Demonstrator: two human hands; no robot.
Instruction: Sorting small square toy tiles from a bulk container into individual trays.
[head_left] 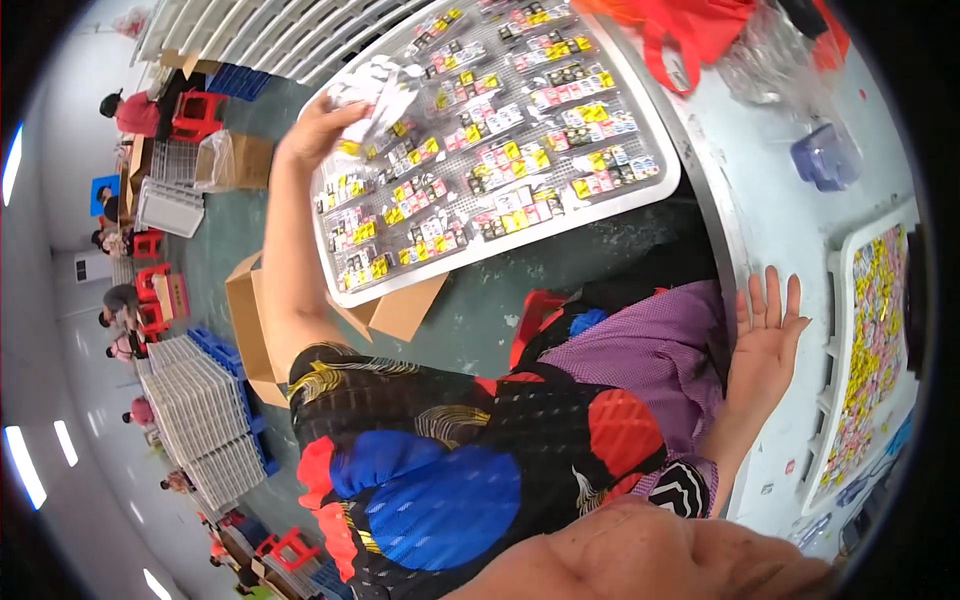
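Stretching across the frame from twelve o'clock comes the pale worktable (pixel 780 230), curving down toward four o'clock. Lying at twelve o'clock is the big white tray (pixel 500 250), its grid lined with rows of small packets (pixel 500 155) — yellow, red, black and white labels in neat columns. At three o'clock sits a second white tray (pixel 832 300), heaped loosely with small yellow and pink pieces (pixel 875 330). Brown cardboard boxes (pixel 250 320) stand on the floor at nine o'clock, with stacks of white trays (pixel 205 415) at eight. A red bag (pixel 690 30) slumps at one o'clock, a bluish plastic tub (pixel 825 155) at two.

Now the hands: the left hand (pixel 318 130) is up at eleven o'clock, fingers closed around a crumpled bunch of clear wrappers (pixel 375 90) over the big tray's corner. The right hand (pixel 765 335) — fingers spread, palm flat — rests on the worktable at three o'clock, just beside the second tray.
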